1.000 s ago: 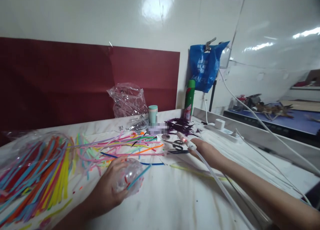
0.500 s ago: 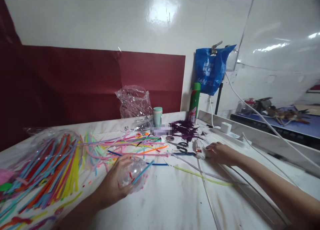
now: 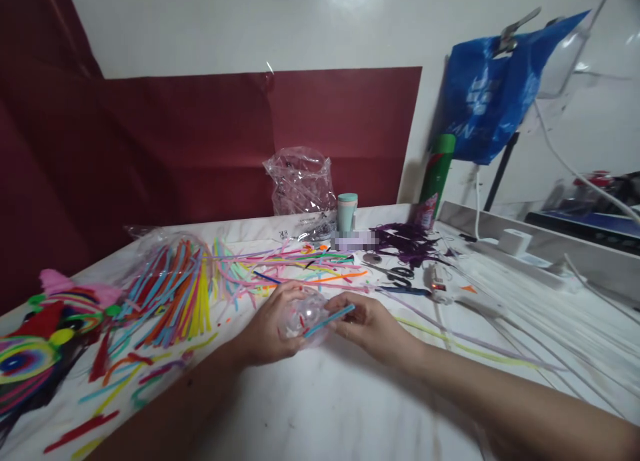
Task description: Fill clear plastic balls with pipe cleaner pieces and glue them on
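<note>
A clear, rounded plastic piece (image 3: 300, 317) with small red and pink bits on it sits in my left hand (image 3: 273, 327), whose fingers and thumb wrap its left side. A short light blue pipe cleaner (image 3: 327, 319) slants across the front of it, its upper end sticking out to the right. My right hand (image 3: 363, 324) is at the right side of the clear piece, fingers and thumb bent together around the pipe cleaner; the fingertips are partly hidden behind it. Both hands are above the white marbled table (image 3: 310, 407).
Many coloured pipe cleaners (image 3: 185, 294) lie at left and centre, beside a colourful mask-like craft piece (image 3: 30, 354). Black scissors (image 3: 400, 274), purple strips (image 3: 405, 241), a mint cup (image 3: 347, 211) and a green can (image 3: 438, 167) stand or lie behind. Cords and a white power strip (image 3: 530, 264) are at right.
My right hand has left the white device with the orange light and come left to the clear piece and pipe cleaner. My left hand still holds the piece. The camera view has shifted.
</note>
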`<move>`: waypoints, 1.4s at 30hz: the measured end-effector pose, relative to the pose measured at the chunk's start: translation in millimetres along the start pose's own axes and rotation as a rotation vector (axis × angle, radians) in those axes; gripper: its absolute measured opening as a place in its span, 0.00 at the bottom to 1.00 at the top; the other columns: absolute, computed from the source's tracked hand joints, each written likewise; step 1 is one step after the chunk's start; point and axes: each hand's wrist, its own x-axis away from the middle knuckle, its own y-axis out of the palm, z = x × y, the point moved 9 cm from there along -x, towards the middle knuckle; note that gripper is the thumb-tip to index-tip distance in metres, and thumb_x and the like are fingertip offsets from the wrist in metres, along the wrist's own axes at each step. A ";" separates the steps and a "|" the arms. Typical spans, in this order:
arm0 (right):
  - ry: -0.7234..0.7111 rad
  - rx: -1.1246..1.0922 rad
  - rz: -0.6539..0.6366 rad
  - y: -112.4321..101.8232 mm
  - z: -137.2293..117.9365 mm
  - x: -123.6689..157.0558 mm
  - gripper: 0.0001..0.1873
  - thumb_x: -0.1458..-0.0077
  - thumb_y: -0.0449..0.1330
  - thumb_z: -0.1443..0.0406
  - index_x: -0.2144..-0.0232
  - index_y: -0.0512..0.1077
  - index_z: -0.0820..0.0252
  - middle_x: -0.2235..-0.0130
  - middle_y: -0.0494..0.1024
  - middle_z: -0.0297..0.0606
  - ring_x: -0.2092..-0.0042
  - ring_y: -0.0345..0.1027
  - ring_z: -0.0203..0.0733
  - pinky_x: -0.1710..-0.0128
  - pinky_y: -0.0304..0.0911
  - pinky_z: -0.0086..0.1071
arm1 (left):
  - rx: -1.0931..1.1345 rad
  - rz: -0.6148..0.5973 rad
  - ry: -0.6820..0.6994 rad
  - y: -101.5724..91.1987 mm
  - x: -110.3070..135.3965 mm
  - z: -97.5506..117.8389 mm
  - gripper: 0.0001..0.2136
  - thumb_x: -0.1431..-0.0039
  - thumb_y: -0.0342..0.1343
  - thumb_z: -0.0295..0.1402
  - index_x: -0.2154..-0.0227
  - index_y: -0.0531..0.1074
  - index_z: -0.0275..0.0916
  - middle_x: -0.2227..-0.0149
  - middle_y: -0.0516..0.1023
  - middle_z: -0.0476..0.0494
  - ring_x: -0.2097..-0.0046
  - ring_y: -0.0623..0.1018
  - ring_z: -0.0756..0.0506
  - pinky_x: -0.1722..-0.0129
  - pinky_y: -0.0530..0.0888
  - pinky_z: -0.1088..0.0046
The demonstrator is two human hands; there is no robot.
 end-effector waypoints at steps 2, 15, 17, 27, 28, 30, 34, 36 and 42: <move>-0.003 -0.039 -0.001 6.2 0.4 -4.0 0.13 0.52 0.62 0.56 0.74 0.69 0.60 0.75 0.72 0.33 0.71 0.65 0.36 0.69 0.61 0.31 | 0.012 0.005 0.021 -1.1 -1.1 2.4 0.27 0.54 0.60 0.34 0.50 0.58 0.42 0.46 0.62 0.37 0.43 0.64 0.38 0.45 0.64 0.57; 0.093 -0.152 0.157 4.3 19.4 -3.3 0.16 0.53 0.61 0.53 0.79 0.68 0.61 0.79 0.71 0.32 0.74 0.65 0.35 0.71 0.61 0.30 | 0.123 -0.079 0.022 1.5 -2.6 -3.4 0.28 0.56 0.59 0.33 0.50 0.59 0.40 0.45 0.61 0.35 0.40 0.60 0.37 0.42 0.60 0.56; 0.094 -0.178 0.171 4.6 20.9 -3.3 0.17 0.54 0.62 0.53 0.79 0.68 0.60 0.79 0.71 0.32 0.74 0.64 0.35 0.71 0.61 0.30 | 0.141 -0.102 0.020 -0.2 -3.4 -3.2 0.28 0.55 0.60 0.35 0.50 0.59 0.39 0.44 0.61 0.34 0.40 0.60 0.36 0.42 0.60 0.55; 0.093 -0.332 0.166 13.7 27.0 -5.4 0.16 0.55 0.63 0.54 0.77 0.65 0.59 0.82 0.67 0.27 0.78 0.60 0.32 0.75 0.56 0.28 | 0.075 -0.111 -0.176 -3.1 -2.8 -12.9 0.24 0.55 0.61 0.37 0.54 0.64 0.43 0.45 0.64 0.38 0.42 0.64 0.36 0.44 0.62 0.53; 0.089 -0.338 0.169 13.9 27.3 -5.2 0.16 0.55 0.63 0.54 0.77 0.65 0.59 0.82 0.66 0.26 0.79 0.59 0.31 0.75 0.55 0.27 | 0.068 -0.099 -0.178 -3.9 -3.2 -11.4 0.22 0.55 0.60 0.36 0.54 0.64 0.43 0.45 0.65 0.38 0.42 0.65 0.36 0.44 0.63 0.54; 0.082 -0.352 0.177 14.3 27.7 -4.7 0.16 0.55 0.63 0.55 0.77 0.64 0.60 0.83 0.65 0.25 0.80 0.57 0.30 0.76 0.54 0.27 | 0.065 -0.087 -0.184 -4.8 -3.3 -9.4 0.21 0.55 0.59 0.35 0.55 0.65 0.43 0.45 0.66 0.38 0.42 0.65 0.36 0.45 0.64 0.55; 0.088 -0.391 0.177 16.4 27.4 -4.4 0.15 0.55 0.63 0.55 0.75 0.65 0.59 0.83 0.65 0.25 0.80 0.58 0.30 0.76 0.55 0.27 | 0.089 -0.086 -0.232 -4.4 -0.5 -13.5 0.22 0.55 0.59 0.36 0.54 0.64 0.44 0.47 0.68 0.40 0.44 0.67 0.36 0.46 0.66 0.57; 0.095 -0.415 0.172 17.8 27.2 -4.8 0.16 0.56 0.64 0.55 0.75 0.65 0.59 0.83 0.66 0.26 0.80 0.59 0.31 0.76 0.57 0.27 | 0.117 -0.083 -0.268 -3.0 1.0 -17.3 0.23 0.56 0.59 0.38 0.54 0.64 0.43 0.48 0.69 0.40 0.45 0.68 0.36 0.47 0.67 0.57; 0.099 -0.450 0.170 20.9 28.7 -6.1 0.14 0.56 0.64 0.57 0.76 0.65 0.59 0.83 0.67 0.27 0.80 0.61 0.32 0.77 0.59 0.27 | 0.125 -0.051 -0.322 -1.7 -0.4 -18.0 0.21 0.55 0.60 0.41 0.57 0.64 0.43 0.47 0.69 0.40 0.45 0.68 0.36 0.48 0.68 0.58</move>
